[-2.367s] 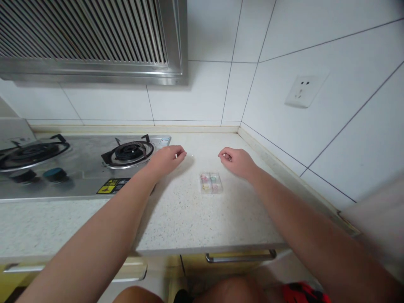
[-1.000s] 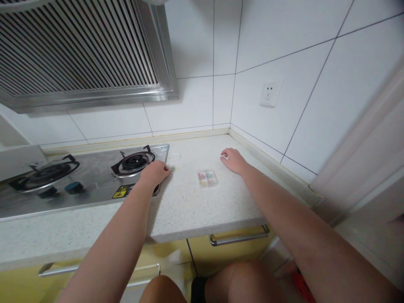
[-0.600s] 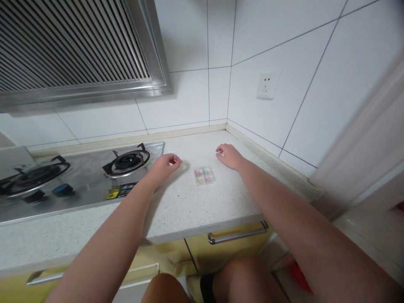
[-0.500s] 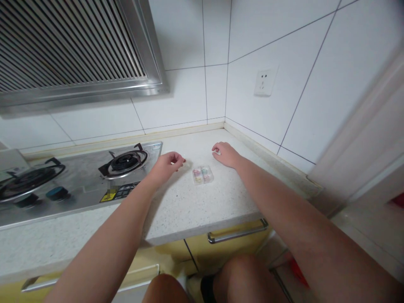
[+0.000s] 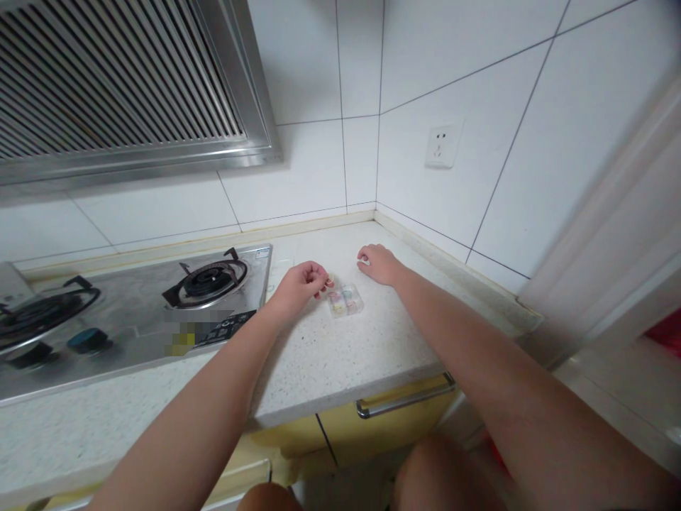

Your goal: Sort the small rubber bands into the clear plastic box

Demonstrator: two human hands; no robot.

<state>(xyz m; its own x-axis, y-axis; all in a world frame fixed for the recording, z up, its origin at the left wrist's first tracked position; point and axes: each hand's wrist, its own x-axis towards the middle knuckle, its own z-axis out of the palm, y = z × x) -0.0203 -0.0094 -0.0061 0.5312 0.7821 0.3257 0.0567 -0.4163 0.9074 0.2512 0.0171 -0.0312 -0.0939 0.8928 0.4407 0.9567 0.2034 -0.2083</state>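
Observation:
A small clear box (image 5: 345, 309) with compartments lies on the counter, holding little coloured pieces in pink, green and yellow. My left hand (image 5: 304, 286) is at the box's upper left edge, thumb and finger pinched on a small pale yellow loop (image 5: 330, 281). The loop is too small to tell its kind. Beyond the box on the right, my right hand (image 5: 379, 264) is low over the counter with fingers curled inward and the thumb near the index finger. Whatever its fingers may hold is hidden.
A steel gas stove (image 5: 138, 298) with two burners fills the left of the speckled counter (image 5: 340, 362). Partly behind my left wrist is a clear, flat item (image 5: 279, 273). A range hood (image 5: 133, 85) hangs above, and a wall socket (image 5: 441, 146) is at right.
My left hand has moved right, from beside the stove to the box's edge, with the small loop in its fingers. My right hand stays nearly in place. The view has shifted slightly.

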